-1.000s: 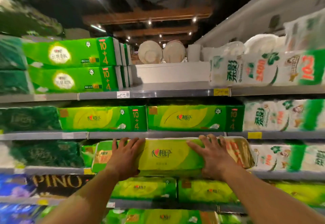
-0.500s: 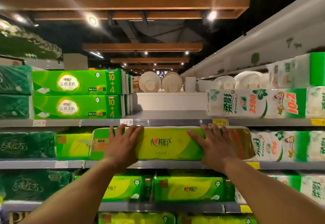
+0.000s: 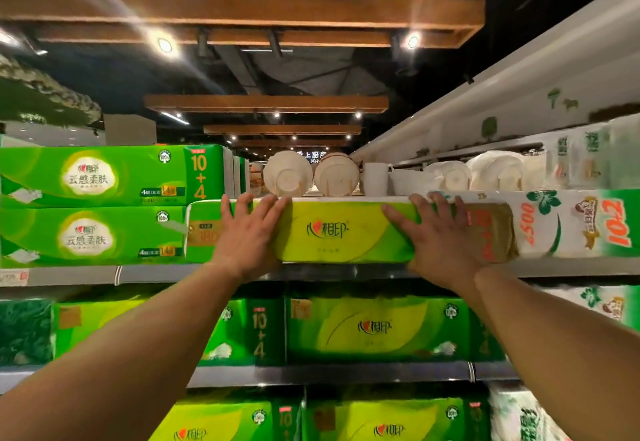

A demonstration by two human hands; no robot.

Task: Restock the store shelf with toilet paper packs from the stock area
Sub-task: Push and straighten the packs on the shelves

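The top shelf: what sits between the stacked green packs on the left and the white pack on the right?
In the head view, the yellow-green toilet paper pack fills that gap, with the left hand and right hand pressed flat on its front.

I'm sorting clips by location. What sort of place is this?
Most likely a supermarket aisle: tiered shelves with price tags, stacked toilet paper packs, and both hands pressing one pack in.

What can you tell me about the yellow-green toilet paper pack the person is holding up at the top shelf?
The pack is a long block in glossy plastic wrap, yellow-green with a red heart logo and dark characters, and a brownish panel at its right end. It lies lengthwise at the top shelf, between stacked green packs and a white pack. The left hand and right hand press flat on its front, fingers over the top edge.
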